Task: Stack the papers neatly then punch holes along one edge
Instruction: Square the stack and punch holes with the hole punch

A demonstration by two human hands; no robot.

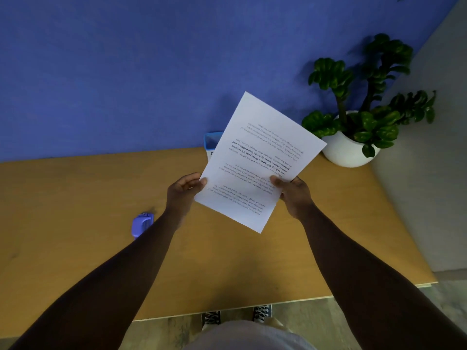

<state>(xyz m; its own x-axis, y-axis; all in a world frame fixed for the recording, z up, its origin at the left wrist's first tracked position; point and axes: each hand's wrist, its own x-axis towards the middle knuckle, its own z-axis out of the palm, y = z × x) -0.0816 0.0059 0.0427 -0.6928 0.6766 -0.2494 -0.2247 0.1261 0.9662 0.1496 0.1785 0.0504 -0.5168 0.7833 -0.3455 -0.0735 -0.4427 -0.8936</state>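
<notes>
Papers (257, 160) held up off the desk (75, 198), mid-frame, tilted w/ far corner toward upper right; printed text upside down to the viewer. Left hand (183, 192) pinching the left long edge, fingers closed on it, thumb tip on the front face. Right hand (294, 194) clamped on the lower right edge, thumb over the front, other fingers behind. Can't tell how many sheets; edges look roughly flush from here.

Handling, as a guess: light, thin, floppy, prone to sag or fan if gripped at one corner only. Slick sheet-on-sheet, so likely to slip out of line. Best held at both long edges near the middle, then tapped on the desk to square up. Creases easily, so light pinch pref.

Hole punch (142, 223), purple, sitting on the desk at lower left, just beside the left forearm, untouched. Blue box (212, 141) partly hidden behind the sheets at the wall. Potted plant (353, 122) at right, well apart from the hands.
</notes>
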